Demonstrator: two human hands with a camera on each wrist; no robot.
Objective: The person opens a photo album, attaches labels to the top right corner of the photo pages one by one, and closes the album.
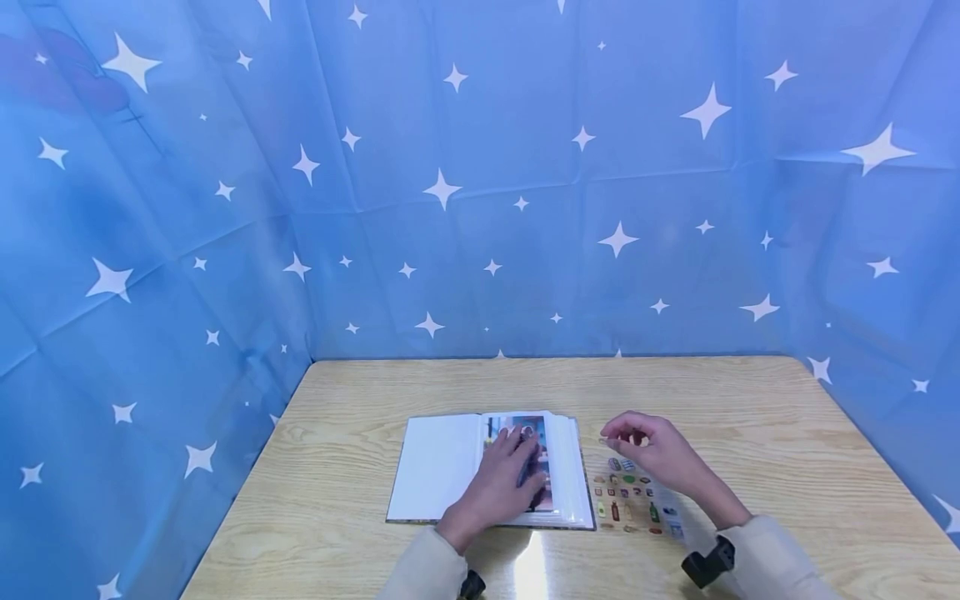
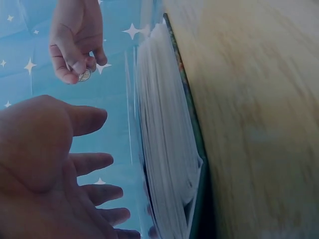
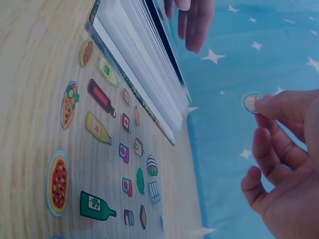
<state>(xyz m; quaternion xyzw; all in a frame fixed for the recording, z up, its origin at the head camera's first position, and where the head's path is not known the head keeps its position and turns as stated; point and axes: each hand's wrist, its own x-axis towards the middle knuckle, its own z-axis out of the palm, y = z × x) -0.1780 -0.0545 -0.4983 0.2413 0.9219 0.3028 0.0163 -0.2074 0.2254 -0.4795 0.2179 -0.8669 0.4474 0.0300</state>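
An open photo album (image 1: pixel 429 467) lies on the table, its left side a blank white page and its right page bearing a colour photo (image 1: pixel 547 492). Over that photo my left hand (image 1: pixel 497 483) is spread, fingers fairly straight; the palm covers part of the picture. My right hand (image 1: pixel 663 454) is raised just right of the album and pinches a small round-edged sticker (image 3: pixel 250 103) between thumb and index finger. Below it lies a clear sticker sheet (image 1: pixel 636 505) with food and bottle pictures, such as a green bottle (image 3: pixel 95 205) and a pizza (image 3: pixel 58 183).
The wood-grain table (image 1: pixel 322 467) extends on both sides of the album. A blue curtain (image 1: pixel 525 275) with white stars hangs behind and at the sides. The album's thick stack of page edges (image 2: pixel 164 129) faces right, close to the sheet.
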